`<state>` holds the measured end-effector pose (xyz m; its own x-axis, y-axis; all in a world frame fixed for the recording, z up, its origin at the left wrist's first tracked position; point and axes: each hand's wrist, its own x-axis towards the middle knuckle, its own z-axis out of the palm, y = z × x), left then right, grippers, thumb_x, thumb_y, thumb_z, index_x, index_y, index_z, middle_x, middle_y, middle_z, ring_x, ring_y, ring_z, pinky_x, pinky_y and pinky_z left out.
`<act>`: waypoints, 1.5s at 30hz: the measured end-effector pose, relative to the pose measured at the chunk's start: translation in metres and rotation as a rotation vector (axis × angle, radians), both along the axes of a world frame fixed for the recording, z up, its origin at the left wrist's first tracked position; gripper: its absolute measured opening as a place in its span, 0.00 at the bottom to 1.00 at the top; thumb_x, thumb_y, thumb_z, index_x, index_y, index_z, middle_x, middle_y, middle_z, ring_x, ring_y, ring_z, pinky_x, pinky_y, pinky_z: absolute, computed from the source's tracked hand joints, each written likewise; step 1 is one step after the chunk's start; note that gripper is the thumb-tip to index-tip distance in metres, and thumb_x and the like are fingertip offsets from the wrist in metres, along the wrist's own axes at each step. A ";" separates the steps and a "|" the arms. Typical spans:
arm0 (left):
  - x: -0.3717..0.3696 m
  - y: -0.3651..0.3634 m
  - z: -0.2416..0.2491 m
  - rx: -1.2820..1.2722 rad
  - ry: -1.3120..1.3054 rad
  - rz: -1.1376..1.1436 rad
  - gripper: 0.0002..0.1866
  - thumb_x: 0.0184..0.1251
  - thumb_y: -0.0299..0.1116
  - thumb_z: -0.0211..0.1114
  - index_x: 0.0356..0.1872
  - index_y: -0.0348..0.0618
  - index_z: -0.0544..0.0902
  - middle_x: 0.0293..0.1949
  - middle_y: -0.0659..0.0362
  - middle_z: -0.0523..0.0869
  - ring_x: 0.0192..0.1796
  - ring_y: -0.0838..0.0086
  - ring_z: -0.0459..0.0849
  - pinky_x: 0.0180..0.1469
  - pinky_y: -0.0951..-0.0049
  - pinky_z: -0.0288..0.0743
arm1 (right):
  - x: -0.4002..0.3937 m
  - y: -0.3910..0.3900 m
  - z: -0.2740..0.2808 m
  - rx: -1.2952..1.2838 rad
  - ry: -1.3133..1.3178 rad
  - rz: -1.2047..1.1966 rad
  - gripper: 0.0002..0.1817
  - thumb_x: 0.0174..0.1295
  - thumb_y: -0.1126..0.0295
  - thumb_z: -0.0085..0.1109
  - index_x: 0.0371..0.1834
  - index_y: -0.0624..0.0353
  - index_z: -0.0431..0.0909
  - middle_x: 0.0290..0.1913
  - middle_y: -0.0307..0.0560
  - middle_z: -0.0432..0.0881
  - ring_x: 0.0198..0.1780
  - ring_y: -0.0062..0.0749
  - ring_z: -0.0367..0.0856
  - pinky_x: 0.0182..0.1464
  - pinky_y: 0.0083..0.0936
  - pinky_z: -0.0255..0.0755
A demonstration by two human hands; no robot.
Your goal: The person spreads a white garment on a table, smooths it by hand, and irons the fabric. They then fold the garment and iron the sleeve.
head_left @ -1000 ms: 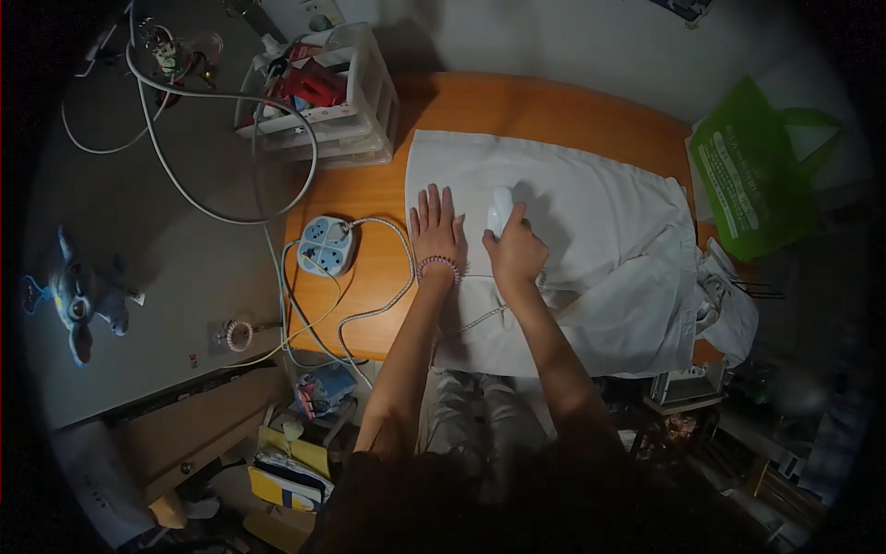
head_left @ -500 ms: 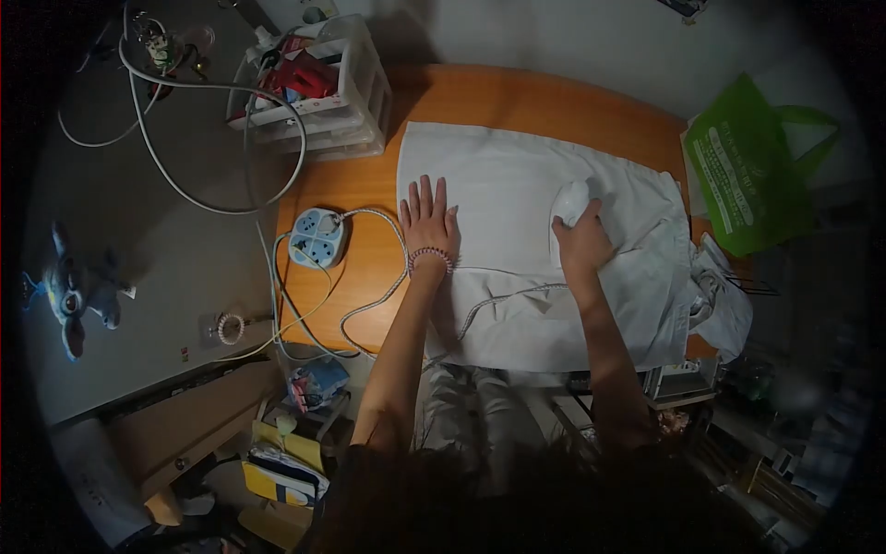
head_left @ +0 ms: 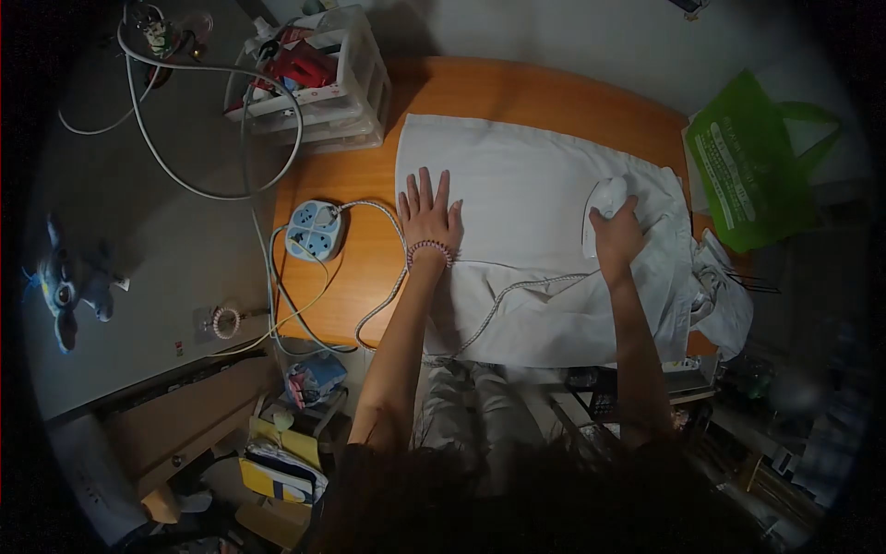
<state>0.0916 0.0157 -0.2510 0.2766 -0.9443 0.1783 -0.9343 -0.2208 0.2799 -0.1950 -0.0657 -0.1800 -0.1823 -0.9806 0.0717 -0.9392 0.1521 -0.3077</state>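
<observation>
A white cloth point(head_left: 517, 175), perhaps a garment, lies spread over the orange table point(head_left: 443, 88). On its left edge my left hand point(head_left: 428, 217) rests flat, fingers spread, with a beaded band around the wrist. My right hand point(head_left: 620, 235) is wrapped round a small white iron point(head_left: 606, 196) that sits on the right part of the cloth. From the iron a braided cord point(head_left: 498, 300) runs left across the cloth and loops past my left wrist towards a blue and white power strip point(head_left: 315, 230). Wrinkles show in the cloth to the right of the iron.
Left at the back stands a clear drawer unit point(head_left: 365, 102) with red items on top. A green bag point(head_left: 743, 166) is at the right edge, above a bunched white cloth point(head_left: 724, 305). A blue plush toy point(head_left: 69, 286) hangs on the left, near a looped grey cable point(head_left: 166, 171).
My right hand has slid the iron to the right over the cloth, and the cord has been drawn along. My left hand stays flat in nearly the same place.
</observation>
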 end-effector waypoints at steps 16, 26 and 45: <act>0.012 -0.001 -0.002 0.001 0.233 -0.026 0.38 0.60 0.22 0.54 0.75 0.40 0.56 0.77 0.53 0.56 0.80 0.63 0.48 0.79 0.57 0.39 | 0.165 0.062 0.009 0.053 -0.173 0.223 0.31 0.52 0.57 0.72 0.51 0.59 0.64 0.36 0.56 0.85 0.35 0.54 0.85 0.38 0.43 0.78; 0.010 -0.003 -0.005 -0.031 0.216 0.003 0.33 0.68 0.28 0.52 0.75 0.41 0.57 0.77 0.53 0.57 0.79 0.63 0.50 0.79 0.57 0.40 | 0.170 0.068 -0.003 0.070 -0.087 0.294 0.31 0.51 0.57 0.72 0.50 0.59 0.63 0.37 0.52 0.83 0.33 0.48 0.86 0.33 0.39 0.79; 0.004 -0.001 -0.011 0.007 -0.030 0.000 0.29 0.76 0.48 0.43 0.77 0.61 0.57 0.79 0.56 0.49 0.80 0.59 0.45 0.78 0.54 0.38 | 0.027 0.005 0.004 0.033 0.099 0.035 0.33 0.52 0.54 0.70 0.54 0.60 0.64 0.41 0.59 0.85 0.41 0.55 0.85 0.43 0.45 0.78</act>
